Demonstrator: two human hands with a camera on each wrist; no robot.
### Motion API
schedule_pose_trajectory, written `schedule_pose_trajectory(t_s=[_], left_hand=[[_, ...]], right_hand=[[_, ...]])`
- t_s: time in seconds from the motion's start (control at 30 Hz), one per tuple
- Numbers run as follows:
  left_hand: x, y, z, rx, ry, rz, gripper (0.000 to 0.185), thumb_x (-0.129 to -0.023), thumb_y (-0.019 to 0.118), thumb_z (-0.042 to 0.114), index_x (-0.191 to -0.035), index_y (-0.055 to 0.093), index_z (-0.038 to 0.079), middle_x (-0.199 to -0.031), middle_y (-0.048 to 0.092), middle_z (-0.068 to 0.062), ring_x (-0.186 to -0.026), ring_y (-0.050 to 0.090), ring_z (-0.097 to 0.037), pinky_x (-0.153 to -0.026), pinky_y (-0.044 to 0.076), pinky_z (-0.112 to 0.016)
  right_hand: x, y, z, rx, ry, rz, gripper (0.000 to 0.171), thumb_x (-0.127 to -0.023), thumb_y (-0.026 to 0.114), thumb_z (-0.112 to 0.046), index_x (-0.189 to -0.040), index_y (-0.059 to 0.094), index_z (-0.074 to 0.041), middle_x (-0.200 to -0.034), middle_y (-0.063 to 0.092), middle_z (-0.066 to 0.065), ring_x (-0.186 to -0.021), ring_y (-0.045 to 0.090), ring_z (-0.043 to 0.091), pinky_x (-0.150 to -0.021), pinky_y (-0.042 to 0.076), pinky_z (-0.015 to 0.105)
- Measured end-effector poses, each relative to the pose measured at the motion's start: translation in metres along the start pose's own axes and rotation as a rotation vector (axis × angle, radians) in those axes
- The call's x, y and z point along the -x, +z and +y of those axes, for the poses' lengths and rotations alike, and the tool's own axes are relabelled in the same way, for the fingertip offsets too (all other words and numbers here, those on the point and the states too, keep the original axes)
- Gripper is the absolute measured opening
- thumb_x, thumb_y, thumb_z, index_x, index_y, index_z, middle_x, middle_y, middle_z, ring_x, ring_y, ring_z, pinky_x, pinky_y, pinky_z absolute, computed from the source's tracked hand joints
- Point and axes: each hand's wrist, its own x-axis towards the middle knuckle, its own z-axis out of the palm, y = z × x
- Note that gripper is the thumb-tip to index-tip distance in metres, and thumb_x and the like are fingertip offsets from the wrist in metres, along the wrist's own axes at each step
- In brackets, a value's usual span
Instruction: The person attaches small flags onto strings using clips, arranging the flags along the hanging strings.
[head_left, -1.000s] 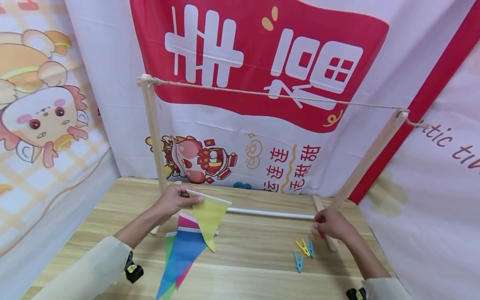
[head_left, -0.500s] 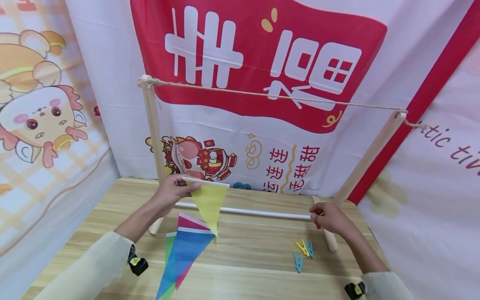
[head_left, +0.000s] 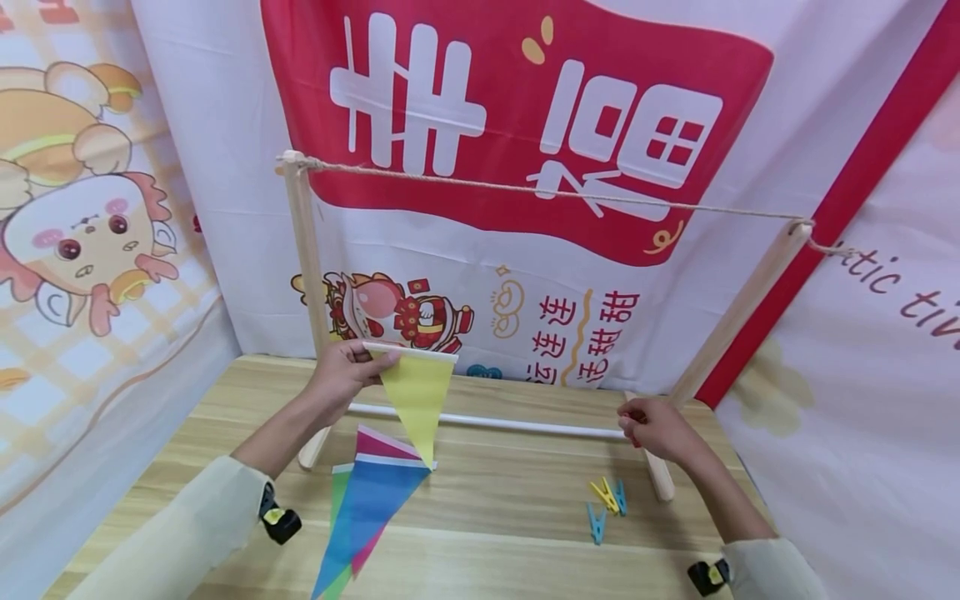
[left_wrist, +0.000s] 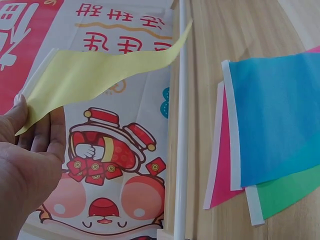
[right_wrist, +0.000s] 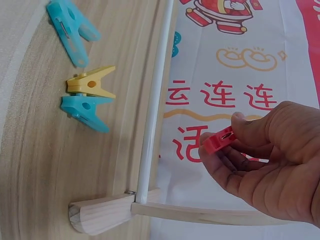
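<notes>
- Three flags (head_left: 381,500), 7 o'clock: overlapping on the table (head_left: 525,546).
- Three pegs (head_left: 606,497), 5 o'clock: apparently placed handy.
- Right hand (head_left: 660,429), 4 o'clock: fingers pinching a red peg (right_wrist: 217,142).
- Left hand (head_left: 339,381), 8 o'clock: fingers clamped on a corner of the yellow flag (head_left: 418,396), presumably so it hangs free.
- String (head_left: 480,183), 12 o'clock, between posts (head_left: 306,250).

Right fingers (right_wrist: 220,171) curled, pinching; left fingers (left_wrist: 57,132) pinching (apparently).

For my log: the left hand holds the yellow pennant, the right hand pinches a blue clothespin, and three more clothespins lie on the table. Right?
Not quite: the clothespin in the right hand is red, not blue, as the right wrist view shows. The left hand does hold the yellow pennant, and three more clothespins lie on the table.
</notes>
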Motion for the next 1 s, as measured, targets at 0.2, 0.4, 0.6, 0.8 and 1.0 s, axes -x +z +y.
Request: schedule_pose_trajectory(t_s=[0.2, 0.4, 0.6, 0.8, 1.0], left_hand=[[-0.001, 0.002, 0.006, 0.05, 0.03, 0.023, 0.014, -0.109, 0.077, 0.015, -0.121, 0.082, 0.009, -0.099, 0.085, 0.008, -0.092, 0.082, -0.011, -0.089, 0.071, -0.032], [-0.004, 0.004, 0.014, 0.091, 0.056, 0.036, 0.007, -0.108, 0.078, 0.011, -0.114, 0.083, 0.012, -0.098, 0.086, 0.008, -0.093, 0.083, -0.009, -0.089, 0.071, -0.03], [-0.006, 0.005, 0.023, 0.102, 0.063, 0.048, 0.014, -0.108, 0.078, 0.012, -0.121, 0.081, 0.006, -0.099, 0.086, 0.009, -0.095, 0.083, -0.008, -0.089, 0.071, -0.029], [-0.009, 0.007, 0.029, 0.1, 0.065, 0.054, 0.022, -0.106, 0.081, 0.014, -0.125, 0.08, 0.003, -0.1, 0.087, 0.009, -0.094, 0.084, -0.009, -0.088, 0.071, -0.03], [-0.011, 0.008, 0.036, 0.117, 0.08, 0.043, 0.014, -0.107, 0.08, 0.013, -0.119, 0.082, 0.007, -0.098, 0.087, 0.008, -0.09, 0.085, -0.011, -0.086, 0.072, -0.033]], right_hand=[[-0.004, -0.005, -0.006, 0.06, -0.044, 0.015, 0.022, -0.105, 0.075, -0.006, -0.119, 0.076, 0.011, -0.095, 0.079, 0.012, -0.085, 0.069, 0.017, -0.075, 0.06, 0.031], [-0.005, -0.013, -0.017, 0.024, -0.052, 0.027, 0.023, -0.105, 0.075, -0.005, -0.12, 0.075, 0.012, -0.089, 0.077, 0.013, -0.08, 0.067, 0.016, -0.069, 0.057, 0.028], [-0.011, -0.017, -0.025, 0.023, -0.01, 0.047, 0.026, -0.105, 0.076, -0.01, -0.122, 0.076, 0.01, -0.094, 0.078, 0.012, -0.084, 0.069, 0.018, -0.077, 0.059, 0.032], [-0.013, -0.022, -0.033, 0.046, 0.049, 0.05, 0.034, -0.105, 0.078, -0.021, -0.126, 0.078, 0.006, -0.097, 0.08, 0.011, -0.087, 0.069, 0.021, -0.079, 0.059, 0.034], [-0.014, -0.024, -0.042, 0.074, 0.109, 0.089, 0.038, -0.1, 0.081, -0.033, -0.12, 0.084, -0.001, -0.101, 0.084, 0.01, -0.088, 0.07, 0.022, -0.078, 0.06, 0.033]])
